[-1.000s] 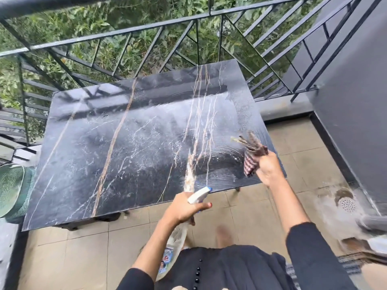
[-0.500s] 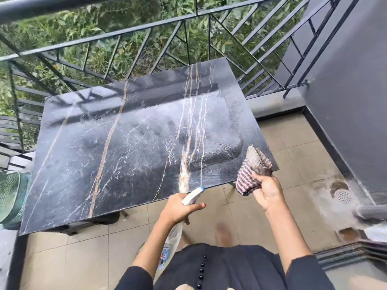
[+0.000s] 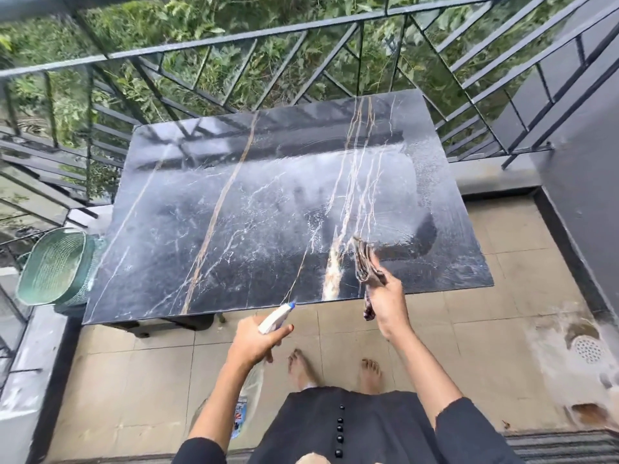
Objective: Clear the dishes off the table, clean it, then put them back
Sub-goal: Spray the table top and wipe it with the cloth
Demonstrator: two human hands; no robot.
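Note:
A black marble table (image 3: 201, 195) with white and gold veins stands on the balcony, its top bare of dishes and streaked with wet wipe marks. My right hand (image 3: 388, 303) grips a folded checked cloth (image 3: 366, 262) that hangs just above the table's near edge. My left hand (image 3: 254, 339) holds a clear spray bottle (image 3: 276, 318) with a white and blue nozzle, below the table's front edge and pointing toward the table.
A green woven basket (image 3: 55, 266) sits at the table's left corner. A black metal railing (image 3: 234, 45) runs behind and to both sides, a grey wall (image 3: 586, 162) on the right. A floor drain (image 3: 588, 348) lies in the tiled floor at right. My bare feet stand near the table.
My right hand has swung the cloth from the table's right front corner leftward to the near edge. The view has tilted down, showing my feet. The spray bottle stays in my left hand.

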